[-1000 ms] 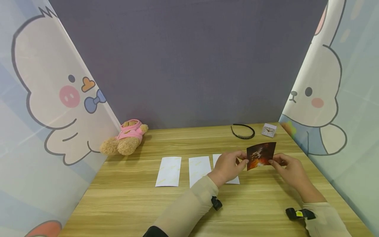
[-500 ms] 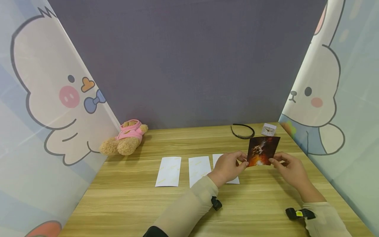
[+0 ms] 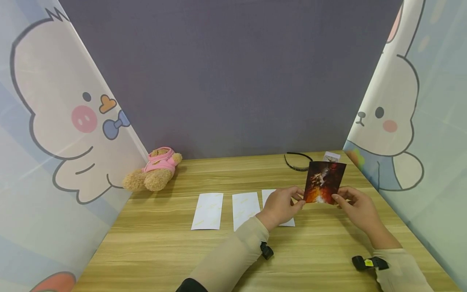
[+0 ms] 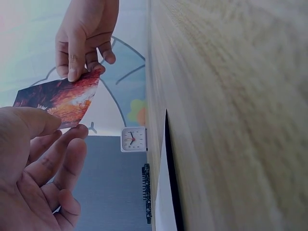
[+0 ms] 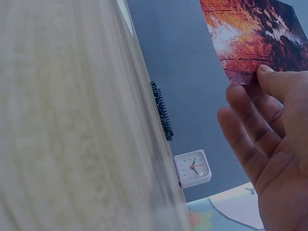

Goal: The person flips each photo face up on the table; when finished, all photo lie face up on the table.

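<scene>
A photo print (image 3: pixel 324 181) in dark brown, orange and red is held up above the right side of the table. The left hand (image 3: pixel 284 204) pinches its lower left corner between thumb and fingers. At its lower right corner the right hand (image 3: pixel 359 211) pinches it, thumb on the picture side. In both wrist views the print (image 4: pixel 62 98) stays off the table. Three white sheets lie in a row to the left: one sheet (image 3: pixel 208 211) at the left, a middle sheet (image 3: pixel 246 209), and a third sheet (image 3: pixel 268 195) partly hidden by the left hand.
Behind the print stands a small white clock (image 5: pixel 193 167), partly covered in the head view. A black toothed headband (image 3: pixel 300 168) lies beside it. A teddy bear (image 3: pixel 160 166) in a pink hoodie sits at the back left of the wooden table (image 3: pixel 153 247).
The print has tilted upright, its top edge rising so that more of the picture faces the head camera and it now covers part of the clock. Both hands stay almost in place.
</scene>
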